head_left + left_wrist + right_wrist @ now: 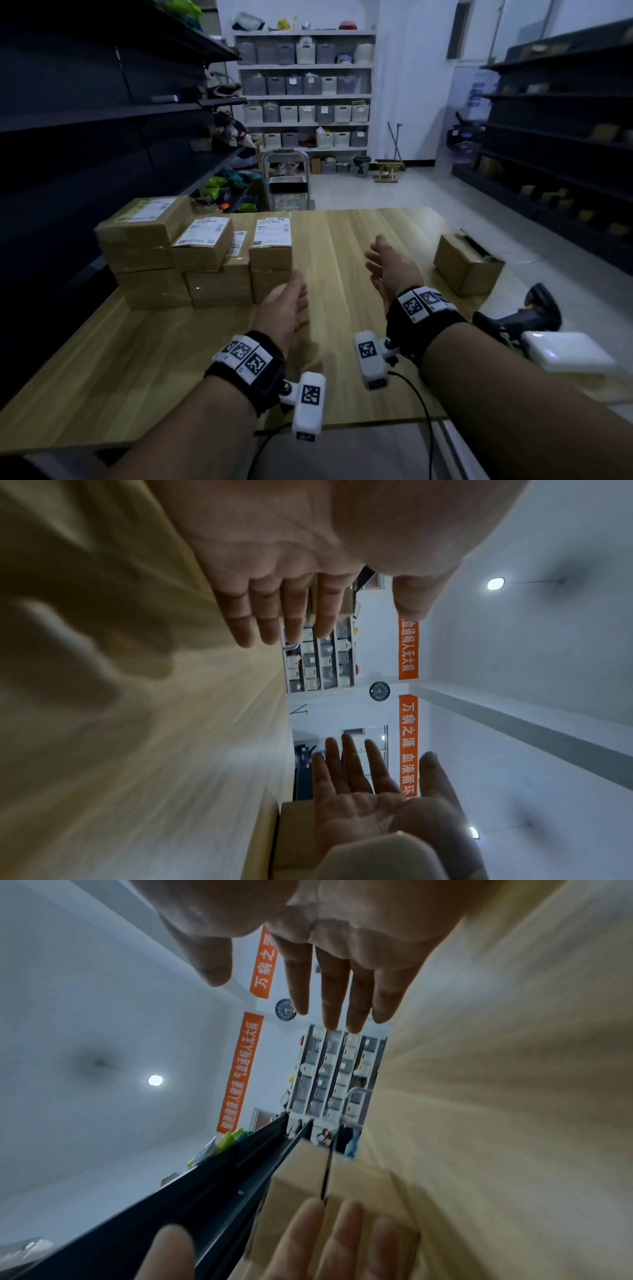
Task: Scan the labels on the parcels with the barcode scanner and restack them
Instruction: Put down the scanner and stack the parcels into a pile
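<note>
Several brown cardboard parcels (191, 260) with white labels stand stacked two high at the left of the wooden table (342, 233). One lone parcel (467, 265) sits at the table's right edge. The black barcode scanner (524, 315) lies at the near right beside a white device (567, 351). My left hand (287, 308) hovers open just right of the stack, palm facing right. My right hand (387, 263) hovers open over the table's middle, palm facing left. Both hold nothing; the left wrist view shows straight fingers (270, 615), and so does the right wrist view (332, 988).
Dark shelving (102, 120) runs along the left and right (565, 137) of the room. White shelves with storage bins (305, 92) line the far wall. A small trolley (287, 181) stands behind the table. Cables (424, 411) hang from my wrist cameras over the near edge.
</note>
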`<action>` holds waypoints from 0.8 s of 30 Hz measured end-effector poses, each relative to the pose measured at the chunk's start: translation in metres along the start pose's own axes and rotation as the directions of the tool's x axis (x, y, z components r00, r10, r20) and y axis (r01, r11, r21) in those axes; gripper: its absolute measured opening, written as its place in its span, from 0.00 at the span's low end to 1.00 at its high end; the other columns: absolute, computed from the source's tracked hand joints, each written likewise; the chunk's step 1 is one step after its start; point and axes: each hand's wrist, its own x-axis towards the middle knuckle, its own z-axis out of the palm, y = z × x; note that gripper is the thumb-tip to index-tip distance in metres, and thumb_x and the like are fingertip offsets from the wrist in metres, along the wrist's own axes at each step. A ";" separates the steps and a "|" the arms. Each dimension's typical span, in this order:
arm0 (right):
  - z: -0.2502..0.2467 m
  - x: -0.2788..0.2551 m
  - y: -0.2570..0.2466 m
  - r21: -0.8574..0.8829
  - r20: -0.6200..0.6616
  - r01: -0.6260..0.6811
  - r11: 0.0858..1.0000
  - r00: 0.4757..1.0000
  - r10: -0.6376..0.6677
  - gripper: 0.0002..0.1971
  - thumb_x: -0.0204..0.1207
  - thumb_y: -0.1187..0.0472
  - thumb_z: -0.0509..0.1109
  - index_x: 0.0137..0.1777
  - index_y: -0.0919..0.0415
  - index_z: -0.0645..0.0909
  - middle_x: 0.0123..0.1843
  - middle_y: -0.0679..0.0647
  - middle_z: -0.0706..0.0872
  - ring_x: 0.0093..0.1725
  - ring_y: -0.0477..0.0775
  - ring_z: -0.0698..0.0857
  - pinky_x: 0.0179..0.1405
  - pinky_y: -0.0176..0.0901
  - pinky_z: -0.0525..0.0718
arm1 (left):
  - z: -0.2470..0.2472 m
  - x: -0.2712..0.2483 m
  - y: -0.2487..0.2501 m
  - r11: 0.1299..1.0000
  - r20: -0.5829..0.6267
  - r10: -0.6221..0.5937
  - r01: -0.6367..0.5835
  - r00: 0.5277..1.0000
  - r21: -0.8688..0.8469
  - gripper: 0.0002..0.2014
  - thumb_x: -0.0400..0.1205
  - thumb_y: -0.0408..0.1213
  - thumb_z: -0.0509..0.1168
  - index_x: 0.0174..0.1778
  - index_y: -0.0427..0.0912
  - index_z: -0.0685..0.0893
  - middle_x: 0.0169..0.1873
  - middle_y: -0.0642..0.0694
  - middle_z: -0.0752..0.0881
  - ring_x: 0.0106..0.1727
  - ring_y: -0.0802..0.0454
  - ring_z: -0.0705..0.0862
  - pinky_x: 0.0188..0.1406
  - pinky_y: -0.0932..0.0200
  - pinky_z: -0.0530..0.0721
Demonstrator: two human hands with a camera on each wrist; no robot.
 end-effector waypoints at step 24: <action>-0.171 0.081 -0.059 -0.327 -0.455 -0.139 0.935 0.890 -0.027 0.52 0.49 0.36 0.89 0.78 0.40 0.77 0.75 0.55 0.84 0.63 0.67 0.88 0.61 0.67 0.91 | 0.051 0.072 -0.052 0.965 0.118 -0.255 0.261 0.960 -0.035 0.37 0.88 0.71 0.62 0.68 0.37 0.87 0.55 0.41 0.79 0.56 0.48 0.82 0.51 0.52 0.86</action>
